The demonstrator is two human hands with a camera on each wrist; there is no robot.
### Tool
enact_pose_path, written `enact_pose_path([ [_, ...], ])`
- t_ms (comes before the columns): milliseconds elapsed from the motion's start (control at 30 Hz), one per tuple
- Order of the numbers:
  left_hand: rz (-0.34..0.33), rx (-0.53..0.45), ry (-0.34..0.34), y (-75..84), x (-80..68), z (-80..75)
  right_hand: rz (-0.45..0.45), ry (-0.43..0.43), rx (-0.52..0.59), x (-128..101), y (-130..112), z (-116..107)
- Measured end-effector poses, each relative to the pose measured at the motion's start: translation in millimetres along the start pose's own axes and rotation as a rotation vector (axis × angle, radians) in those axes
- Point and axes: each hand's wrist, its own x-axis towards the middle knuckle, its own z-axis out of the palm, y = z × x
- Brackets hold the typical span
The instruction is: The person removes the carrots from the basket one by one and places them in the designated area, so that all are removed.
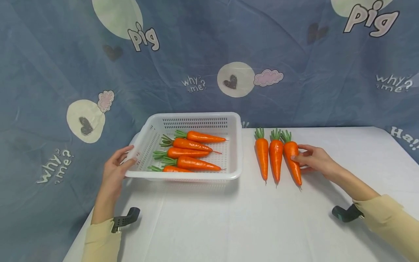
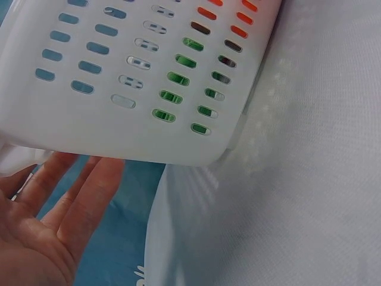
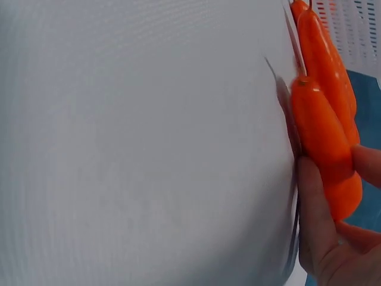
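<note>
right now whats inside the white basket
Five orange carrots with green tops lie side by side in the white basket, tips toward the right wall. The nearest carrot is partly hidden by the front rim.

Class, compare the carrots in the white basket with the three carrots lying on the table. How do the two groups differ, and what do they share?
The basket carrots are five, lying crosswise with leaves toward the left hand, which holds the white basket by its edge. The table carrots are three, side by side, leaves pointing away and tips toward the person; the right hand has its grip on the rightmost one. Both groups are orange with green tops and look alike in shape.
</note>
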Motion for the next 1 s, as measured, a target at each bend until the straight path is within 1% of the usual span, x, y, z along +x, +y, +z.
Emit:
enact_pose_path([
  [233, -0.01, -0.047, -0.003, 0.4, 1.7, -0.7, -0.007, -0.003, 0.036, -2, -4, 4],
  [333, -0.012, -0.049, 0.0, 0.1, 1.6, -1.0, -0.008, -0.003, 0.039, -1, -4, 5],
  [567, -0.006, -0.009, 0.006, -0.3, 0.4, -1.5, -0.005, -0.003, 0.066, -1, -6, 9],
  [867, -0.006, -0.01, 0.001, -0.6, -0.4, -0.7, -0.027, 0.015, 0.029, -5, -7, 11],
  [1000, -0.002, -0.006, 0.0, 0.0, -0.2, 0.0, -0.05, 0.021, 0.029, -10, -4, 9],
])
